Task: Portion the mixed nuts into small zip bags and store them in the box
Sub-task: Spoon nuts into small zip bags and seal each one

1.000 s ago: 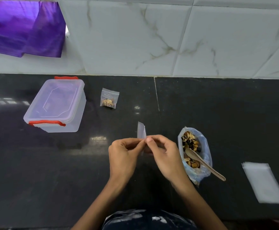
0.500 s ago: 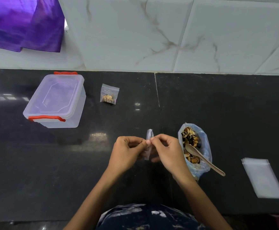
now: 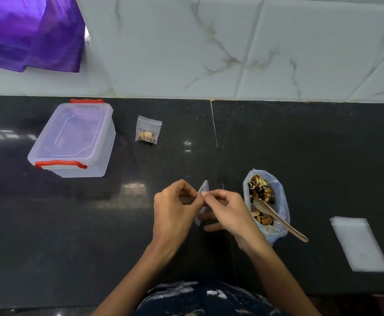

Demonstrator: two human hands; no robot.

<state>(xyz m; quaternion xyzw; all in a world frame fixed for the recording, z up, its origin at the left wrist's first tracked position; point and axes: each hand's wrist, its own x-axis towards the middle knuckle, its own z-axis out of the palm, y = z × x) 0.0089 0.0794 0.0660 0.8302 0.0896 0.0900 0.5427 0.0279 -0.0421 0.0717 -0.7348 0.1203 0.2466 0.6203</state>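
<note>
One black stone counter (image 3: 300, 144) meets white marble-patterned wall tiles (image 3: 186, 42).

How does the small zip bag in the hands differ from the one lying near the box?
The held zip bag looks empty; the filled zip bag holds nuts. The held one is pinched upright between the left hand and right hand; the filled one lies flat on the counter, untouched. Both are small and clear.
</note>
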